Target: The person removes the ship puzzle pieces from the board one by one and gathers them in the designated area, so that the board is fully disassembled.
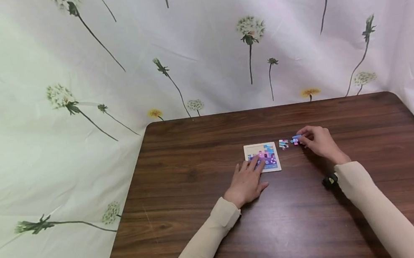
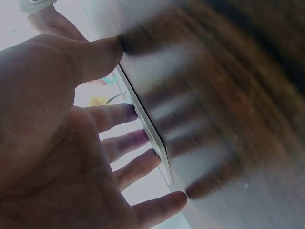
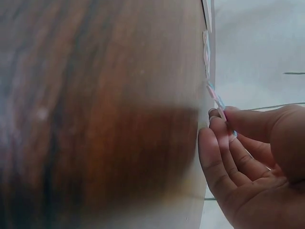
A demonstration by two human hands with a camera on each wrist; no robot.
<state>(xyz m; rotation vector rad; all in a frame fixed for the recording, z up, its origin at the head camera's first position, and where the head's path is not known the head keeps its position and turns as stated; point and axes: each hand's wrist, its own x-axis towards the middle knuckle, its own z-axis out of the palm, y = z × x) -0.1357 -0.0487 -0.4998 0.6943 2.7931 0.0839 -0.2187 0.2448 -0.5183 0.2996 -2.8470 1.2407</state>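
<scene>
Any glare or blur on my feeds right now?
Head: soft glare on the tabletop between the forearms; left wrist: background behind the left hand washed out, tabletop blurred; right wrist: tabletop blurred, dark shadow beside the right hand.

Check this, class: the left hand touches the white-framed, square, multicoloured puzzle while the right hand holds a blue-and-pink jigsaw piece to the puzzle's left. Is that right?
No, the side is wrong: the head view shows the right hand holding the blue-and-pink jigsaw piece to the puzzle's right.
</scene>
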